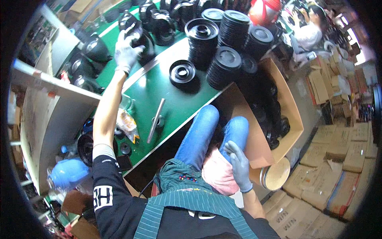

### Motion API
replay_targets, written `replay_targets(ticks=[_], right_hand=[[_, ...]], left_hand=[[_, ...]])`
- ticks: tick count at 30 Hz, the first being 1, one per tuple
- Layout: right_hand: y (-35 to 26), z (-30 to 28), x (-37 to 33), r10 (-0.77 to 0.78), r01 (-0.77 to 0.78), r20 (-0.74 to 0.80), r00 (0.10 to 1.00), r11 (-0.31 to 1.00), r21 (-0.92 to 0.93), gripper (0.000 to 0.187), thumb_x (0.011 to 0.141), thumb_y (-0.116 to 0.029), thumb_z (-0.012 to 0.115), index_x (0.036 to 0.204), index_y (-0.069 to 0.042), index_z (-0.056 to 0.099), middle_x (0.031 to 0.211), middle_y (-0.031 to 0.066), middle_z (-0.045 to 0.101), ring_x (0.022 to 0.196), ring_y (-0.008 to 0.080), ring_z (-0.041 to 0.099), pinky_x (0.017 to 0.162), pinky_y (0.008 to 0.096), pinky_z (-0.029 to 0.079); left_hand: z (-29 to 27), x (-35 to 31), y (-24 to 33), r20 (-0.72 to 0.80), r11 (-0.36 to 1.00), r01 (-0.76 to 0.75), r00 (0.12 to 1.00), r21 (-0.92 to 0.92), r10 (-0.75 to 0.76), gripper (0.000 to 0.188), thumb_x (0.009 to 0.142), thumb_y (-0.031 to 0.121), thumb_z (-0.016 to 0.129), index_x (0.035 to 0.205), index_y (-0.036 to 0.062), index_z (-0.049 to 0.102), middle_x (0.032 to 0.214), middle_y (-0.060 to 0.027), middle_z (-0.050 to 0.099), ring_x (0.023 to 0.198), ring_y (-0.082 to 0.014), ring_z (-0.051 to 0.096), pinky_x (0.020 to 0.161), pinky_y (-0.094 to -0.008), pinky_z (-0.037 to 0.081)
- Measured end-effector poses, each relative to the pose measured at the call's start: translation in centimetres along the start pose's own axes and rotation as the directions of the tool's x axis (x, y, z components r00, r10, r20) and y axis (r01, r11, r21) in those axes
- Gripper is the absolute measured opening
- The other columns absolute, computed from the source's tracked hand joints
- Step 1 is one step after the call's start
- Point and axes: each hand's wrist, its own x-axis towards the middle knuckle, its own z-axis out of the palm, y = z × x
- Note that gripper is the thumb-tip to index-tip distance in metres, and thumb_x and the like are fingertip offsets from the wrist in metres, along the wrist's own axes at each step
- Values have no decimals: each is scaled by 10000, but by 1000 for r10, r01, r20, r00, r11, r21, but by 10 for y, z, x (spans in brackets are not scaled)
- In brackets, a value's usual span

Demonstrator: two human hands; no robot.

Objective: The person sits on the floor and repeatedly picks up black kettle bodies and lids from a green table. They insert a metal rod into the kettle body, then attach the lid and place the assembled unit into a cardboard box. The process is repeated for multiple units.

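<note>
My left hand (126, 51), in a pale glove, reaches far up the green belt (159, 91) and grips a black moulded part (139, 36) among other black parts there. My right hand (238, 163), in a grey glove, rests open on my lap over a pink cloth (217, 173), holding nothing. A single black round disc part (182, 73) lies on the belt to the right of my left hand. Stacks of black round lids (223, 44) stand behind it.
A metal rod tool (156, 120) lies on the belt near its front edge. A cardboard box (292, 119) with black parts stands at my right knee, a round tin (276, 175) below it. Flat cartons (338, 167) cover the floor. Another person (310, 28) sits far right.
</note>
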Motion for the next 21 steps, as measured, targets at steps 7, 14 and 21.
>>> replay_targets(ticks=[7,14,21], right_hand=[[20,-38,-68,-146,-80,-299,943,772,-631,615,1017,-197,702,1544,56,511,1556,271,552,1479,410,504,1246,490,385],[66,-57,-110,227,-337,-256,940,742,-580,1153,934,-422,835,1713,16,107,1723,327,253,1544,452,390,1248,501,380],[79,-63,-128,267,-375,-263,927,671,-639,1054,879,-445,862,1667,-17,308,1611,268,502,1425,384,577,1158,457,478]], left_hand=[[67,51,-49,229,978,-29,973,206,-19,667,881,539,788,1432,188,658,1442,-251,615,1284,-458,623,1080,-546,521],[-46,-143,185,481,644,-1,664,-765,573,478,989,254,775,1430,92,688,1386,-139,727,1263,-278,699,1105,-409,535],[-57,-328,293,620,624,-282,113,-729,776,860,759,342,895,1493,34,571,1391,-157,647,1338,-353,588,1232,-511,395]])
